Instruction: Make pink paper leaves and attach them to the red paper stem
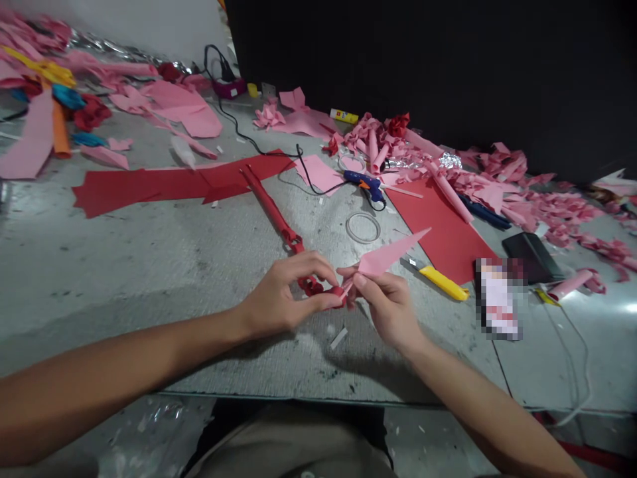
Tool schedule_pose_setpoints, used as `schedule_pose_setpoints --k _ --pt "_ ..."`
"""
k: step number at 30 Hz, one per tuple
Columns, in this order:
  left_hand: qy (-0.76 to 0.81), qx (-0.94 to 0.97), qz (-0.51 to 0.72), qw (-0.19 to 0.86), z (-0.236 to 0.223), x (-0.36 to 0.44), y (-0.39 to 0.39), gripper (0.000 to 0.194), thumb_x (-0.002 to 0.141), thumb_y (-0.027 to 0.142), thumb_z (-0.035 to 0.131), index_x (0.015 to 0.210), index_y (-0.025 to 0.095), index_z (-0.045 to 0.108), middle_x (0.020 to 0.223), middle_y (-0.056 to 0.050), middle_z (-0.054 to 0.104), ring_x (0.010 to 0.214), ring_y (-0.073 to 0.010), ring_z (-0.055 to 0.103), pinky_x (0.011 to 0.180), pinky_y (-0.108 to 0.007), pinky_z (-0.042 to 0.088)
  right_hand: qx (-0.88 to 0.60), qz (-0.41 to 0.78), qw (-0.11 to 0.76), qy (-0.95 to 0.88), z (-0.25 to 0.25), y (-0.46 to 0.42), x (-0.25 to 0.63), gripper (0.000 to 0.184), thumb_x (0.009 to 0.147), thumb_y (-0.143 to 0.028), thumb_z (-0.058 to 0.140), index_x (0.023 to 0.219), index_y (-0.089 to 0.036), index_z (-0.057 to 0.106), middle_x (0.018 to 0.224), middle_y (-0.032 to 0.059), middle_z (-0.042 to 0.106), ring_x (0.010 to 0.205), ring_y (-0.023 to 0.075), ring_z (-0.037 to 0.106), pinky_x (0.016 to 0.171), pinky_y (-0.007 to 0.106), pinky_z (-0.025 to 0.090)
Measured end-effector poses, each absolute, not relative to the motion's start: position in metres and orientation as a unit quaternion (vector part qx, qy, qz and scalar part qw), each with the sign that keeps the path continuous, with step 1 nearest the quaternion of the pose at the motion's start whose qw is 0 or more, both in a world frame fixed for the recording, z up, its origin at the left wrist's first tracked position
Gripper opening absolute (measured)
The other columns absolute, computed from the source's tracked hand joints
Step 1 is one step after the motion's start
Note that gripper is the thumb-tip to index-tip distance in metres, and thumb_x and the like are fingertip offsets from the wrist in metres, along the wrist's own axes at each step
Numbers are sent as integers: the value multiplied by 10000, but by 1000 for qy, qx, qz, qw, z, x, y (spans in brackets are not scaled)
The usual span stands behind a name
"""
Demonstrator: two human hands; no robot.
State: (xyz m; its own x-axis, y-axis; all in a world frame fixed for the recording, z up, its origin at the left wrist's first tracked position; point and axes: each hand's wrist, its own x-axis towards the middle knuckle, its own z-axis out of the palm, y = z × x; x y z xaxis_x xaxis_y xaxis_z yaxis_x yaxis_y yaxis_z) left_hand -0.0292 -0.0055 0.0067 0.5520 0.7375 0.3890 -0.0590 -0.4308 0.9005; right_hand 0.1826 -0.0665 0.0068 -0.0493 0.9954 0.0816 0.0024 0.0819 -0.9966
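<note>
Pinching curled red paper point(342, 292) at frame centre with left hand point(279, 293); right hand point(392, 304) grips pointed pink paper point(389, 254) just right of it, tip toward upper right. Keep both pinches light, thin paper likely creases; steady fingers help.

Along the bench's point(74, 279) far edge lie crumpled pink scraps point(562, 206) and a yellow glue stick point(343, 116), while a blue glue gun point(365, 182), a pale ring point(363, 241) and a yellow cutter point(442, 283) lie nearer the front edge.
</note>
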Motion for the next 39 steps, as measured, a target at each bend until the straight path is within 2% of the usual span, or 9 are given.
schedule_pose_setpoints --k 3,6,9,14,20,26,28,33,39 --pt "237 748 391 481 4 -30 -4 140 899 250 879 1018 219 811 1142 -60 840 1024 -211 757 961 -344 550 -455 504 512 -525 7 -64 185 277 1031 -474 731 1029 -248 892 728 3 696 634 154 610 642 310 543" --pt "286 739 370 484 4 -29 -7 101 925 297 860 978 219 822 1008 -39 834 893 -192 743 855 -316 549 -481 469 496 -550 11 -63 185 303 1023 -492 728 963 -245 893 751 22 720 630 161 601 645 327 544" --pt "314 740 367 468 4 -28 -9 151 935 353 858 1012 225 842 888 -19 809 774 -173 704 750 -296 523 -493 433 494 -570 13 -65 185 280 1037 -462 712 1015 -250 893 740 14 708 623 157 593 636 320 525" --pt "283 778 390 403 5 -29 -7 169 973 383 834 1008 217 842 852 -8 789 769 -160 679 785 -302 503 -486 392 510 -591 12 -68 183 219 1043 -409 728 1051 -265 891 870 33 752 633 140 598 609 302 507" --pt "276 783 408 380 3 -30 -8 208 967 392 848 1071 213 834 854 -3 770 760 -151 675 780 -301 512 -511 434 524 -525 17 -64 181 198 956 -430 825 952 -243 892 628 -13 661 535 141 563 523 289 507" --pt "271 774 422 387 0 -29 -6 186 972 381 848 1113 260 850 993 -22 819 859 -165 731 840 -312 541 -515 476 536 -469 15 -61 182 170 876 -411 893 898 -242 894 595 -17 665 533 155 594 532 311 542" --pt "270 775 431 376 -1 -29 -5 201 958 425 856 1080 265 855 1009 -24 825 884 -171 739 859 -319 538 -502 483 547 -464 13 -62 182 134 868 -386 899 886 -253 894 646 -8 701 544 150 610 539 308 559" --pt "265 774 458 348 -7 -28 -8 310 912 546 862 1035 262 846 969 -30 847 876 -195 754 908 -371 520 -486 479 562 -467 11 -66 178 149 870 -407 906 868 -259 885 953 47 819 602 145 660 567 317 614" --pt "233 772 490 331 -12 -26 -10 271 927 465 872 1129 285 854 1009 -40 866 918 -213 757 923 -394 516 -452 489 581 -468 8 -70 173 125 895 -406 911 924 -286 889 966 36 800 682 160 697 640 328 654"
